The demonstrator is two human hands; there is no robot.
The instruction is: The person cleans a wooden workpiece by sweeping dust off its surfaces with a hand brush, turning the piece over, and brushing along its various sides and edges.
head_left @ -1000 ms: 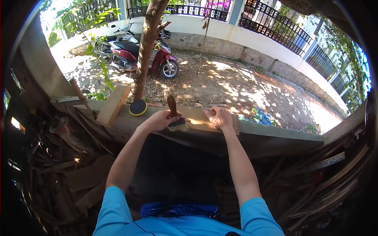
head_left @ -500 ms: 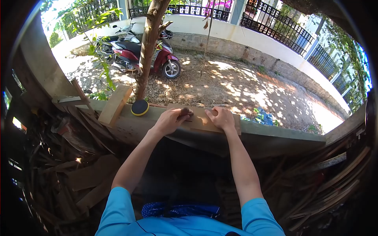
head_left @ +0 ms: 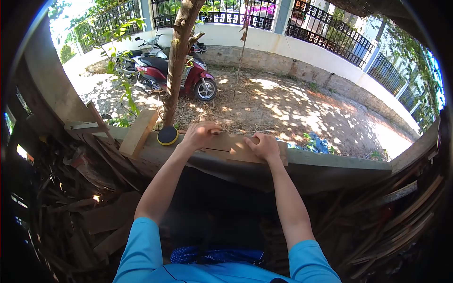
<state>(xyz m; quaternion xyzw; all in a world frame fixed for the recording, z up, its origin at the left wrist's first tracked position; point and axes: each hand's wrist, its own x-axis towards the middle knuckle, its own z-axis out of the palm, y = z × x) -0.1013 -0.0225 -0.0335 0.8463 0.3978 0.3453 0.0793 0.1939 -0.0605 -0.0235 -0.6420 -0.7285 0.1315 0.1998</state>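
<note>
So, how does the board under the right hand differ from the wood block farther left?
Pose: the board lies lengthwise along the ledge, while the wood block sits crosswise on it.
Contact: the right hand rests on the board; no hand touches the wood block.
Thickness: the wood block looks thicker than the board.
Shared: both are brownish wood.

Quick now: L of L hand (head_left: 198, 137), round pad (head_left: 167, 136) then wood block (head_left: 138, 134) bar us, trunk (head_left: 175, 70) beyond; we've room R of R hand (head_left: 265, 147) along ledge (head_left: 337, 159), slim gap betw. hands over board (head_left: 233, 143).
</note>
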